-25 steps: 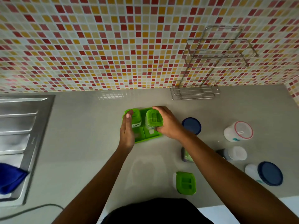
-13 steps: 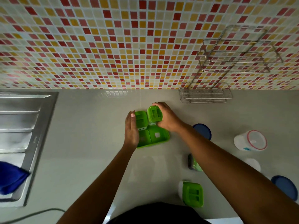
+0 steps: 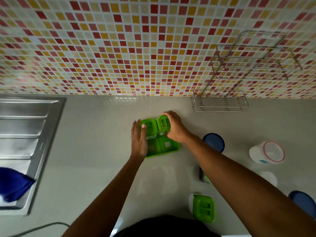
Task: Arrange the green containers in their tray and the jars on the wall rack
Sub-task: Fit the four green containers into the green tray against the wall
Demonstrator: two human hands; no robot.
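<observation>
A green tray (image 3: 168, 147) lies on the grey counter in the middle. Two green-lidded containers stand in its far half: the left container (image 3: 150, 127) and the right container (image 3: 163, 124). My right hand (image 3: 174, 127) grips the right container from the side. My left hand (image 3: 138, 140) rests flat against the tray's left edge and the left container, fingers straight. Another green-lidded container (image 3: 203, 207) stands near the front edge, and a further green one (image 3: 204, 177) is mostly hidden behind my right forearm. The wire wall rack (image 3: 219, 101) hangs on the tiles at the right.
Right of the tray stand a blue-lidded jar (image 3: 213, 142), a white jar with a red-rimmed lid (image 3: 267, 152), a white-lidded jar (image 3: 269, 177) and another blue-lidded jar (image 3: 301, 200). A steel sink drainer (image 3: 25, 134) with a blue cloth (image 3: 13, 185) is at the left.
My right hand has set the right container down into the tray's far right slot beside the first. The view has shifted toward the wall. My left hand stays on the tray.
</observation>
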